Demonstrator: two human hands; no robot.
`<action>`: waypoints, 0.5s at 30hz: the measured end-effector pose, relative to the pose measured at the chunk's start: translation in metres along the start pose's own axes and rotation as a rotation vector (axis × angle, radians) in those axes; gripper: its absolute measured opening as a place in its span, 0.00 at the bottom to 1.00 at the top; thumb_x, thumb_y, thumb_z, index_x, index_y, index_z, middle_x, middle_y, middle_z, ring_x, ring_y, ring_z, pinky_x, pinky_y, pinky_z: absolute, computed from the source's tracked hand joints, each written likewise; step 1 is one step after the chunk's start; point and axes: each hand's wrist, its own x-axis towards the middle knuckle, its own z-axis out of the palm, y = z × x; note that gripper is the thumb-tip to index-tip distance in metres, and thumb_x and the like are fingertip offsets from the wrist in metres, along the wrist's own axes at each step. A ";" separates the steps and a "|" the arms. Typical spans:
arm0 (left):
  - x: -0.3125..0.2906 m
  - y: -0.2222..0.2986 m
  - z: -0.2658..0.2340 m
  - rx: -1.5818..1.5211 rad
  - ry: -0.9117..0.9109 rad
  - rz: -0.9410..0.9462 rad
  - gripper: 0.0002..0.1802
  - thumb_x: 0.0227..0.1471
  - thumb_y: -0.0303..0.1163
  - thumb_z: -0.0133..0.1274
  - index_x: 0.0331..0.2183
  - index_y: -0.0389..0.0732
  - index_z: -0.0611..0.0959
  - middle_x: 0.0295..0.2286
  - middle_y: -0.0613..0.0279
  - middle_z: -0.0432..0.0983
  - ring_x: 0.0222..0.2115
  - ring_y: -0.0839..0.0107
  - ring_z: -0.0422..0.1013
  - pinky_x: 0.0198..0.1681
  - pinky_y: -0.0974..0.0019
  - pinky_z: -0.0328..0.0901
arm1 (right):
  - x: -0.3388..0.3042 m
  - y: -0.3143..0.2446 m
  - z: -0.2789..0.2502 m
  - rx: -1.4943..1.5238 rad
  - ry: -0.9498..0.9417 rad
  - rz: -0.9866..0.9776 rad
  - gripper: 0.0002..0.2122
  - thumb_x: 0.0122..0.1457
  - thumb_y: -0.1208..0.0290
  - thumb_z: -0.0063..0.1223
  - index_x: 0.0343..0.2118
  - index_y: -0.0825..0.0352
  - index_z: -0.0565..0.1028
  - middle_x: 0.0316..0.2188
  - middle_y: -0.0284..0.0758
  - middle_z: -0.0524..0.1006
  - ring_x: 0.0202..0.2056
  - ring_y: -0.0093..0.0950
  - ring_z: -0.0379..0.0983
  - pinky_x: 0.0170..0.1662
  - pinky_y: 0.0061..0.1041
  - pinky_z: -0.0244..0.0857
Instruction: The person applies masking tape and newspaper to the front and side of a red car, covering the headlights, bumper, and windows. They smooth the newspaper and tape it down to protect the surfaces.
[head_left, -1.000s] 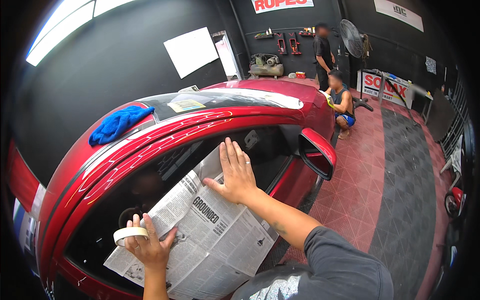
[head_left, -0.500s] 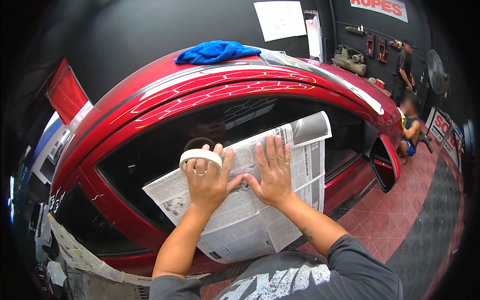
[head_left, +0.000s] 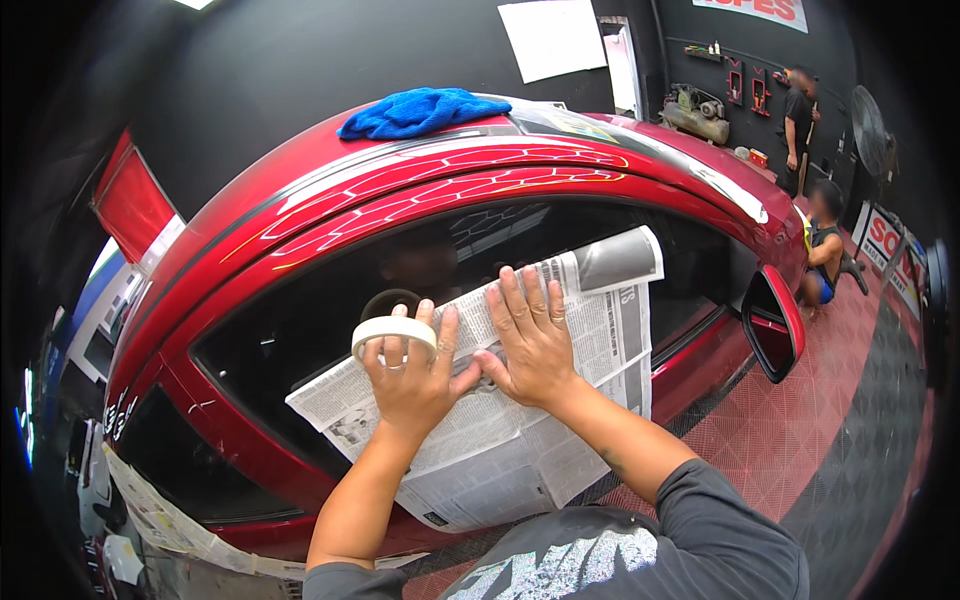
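A sheet of newspaper (head_left: 490, 455) lies against the dark side window (head_left: 300, 335) of a red car, its lower part hanging over the door. Both my palms press flat on it, thumbs close together. A roll of pale masking tape (head_left: 385, 325) is hooked over some outstretched fingers of my left hand (head_left: 415, 385), so that hand carries the roll while resting on the paper. My right hand (head_left: 535, 350), fingers spread, holds nothing and lies on the upper middle of the sheet. The paper's top right corner is folded over.
A blue cloth (head_left: 420, 112) rests on the car roof (head_left: 290, 175). The side mirror (head_left: 772, 325) juts out to the right. More newspaper (head_left: 175, 515) lines the lower left of the car. Two people, one standing (head_left: 797, 125) and one low down (head_left: 825, 245), are near its front.
Both hands have shifted slightly left on the newspaper, and the right hand slightly up. The view has tilted a little. The tape roll stays on the left fingers.
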 end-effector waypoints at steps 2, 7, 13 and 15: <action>0.002 0.000 -0.001 0.000 -0.005 -0.007 0.40 0.56 0.70 0.62 0.57 0.50 0.89 0.59 0.55 0.80 0.60 0.49 0.70 0.63 0.40 0.56 | 0.002 0.002 -0.002 -0.007 -0.005 0.001 0.42 0.72 0.40 0.49 0.79 0.64 0.58 0.82 0.43 0.51 0.83 0.46 0.36 0.81 0.54 0.23; -0.001 -0.004 -0.005 -0.046 -0.046 -0.037 0.46 0.49 0.71 0.68 0.60 0.51 0.87 0.61 0.54 0.78 0.63 0.46 0.69 0.67 0.39 0.53 | 0.005 0.028 -0.011 -0.098 -0.014 0.132 0.45 0.71 0.36 0.48 0.80 0.64 0.56 0.83 0.42 0.50 0.83 0.43 0.37 0.81 0.54 0.27; -0.002 -0.010 -0.007 -0.051 -0.027 -0.029 0.50 0.49 0.74 0.68 0.63 0.51 0.85 0.62 0.51 0.78 0.64 0.44 0.69 0.70 0.40 0.51 | -0.002 0.128 -0.049 -0.241 0.120 0.247 0.45 0.72 0.36 0.47 0.79 0.69 0.57 0.81 0.49 0.54 0.82 0.46 0.44 0.80 0.57 0.33; -0.001 -0.007 -0.005 -0.059 -0.018 -0.031 0.50 0.49 0.74 0.68 0.63 0.51 0.85 0.62 0.51 0.77 0.64 0.43 0.69 0.70 0.39 0.51 | -0.005 0.148 -0.065 -0.287 0.122 0.271 0.44 0.72 0.37 0.47 0.78 0.70 0.59 0.80 0.49 0.55 0.81 0.49 0.45 0.79 0.58 0.36</action>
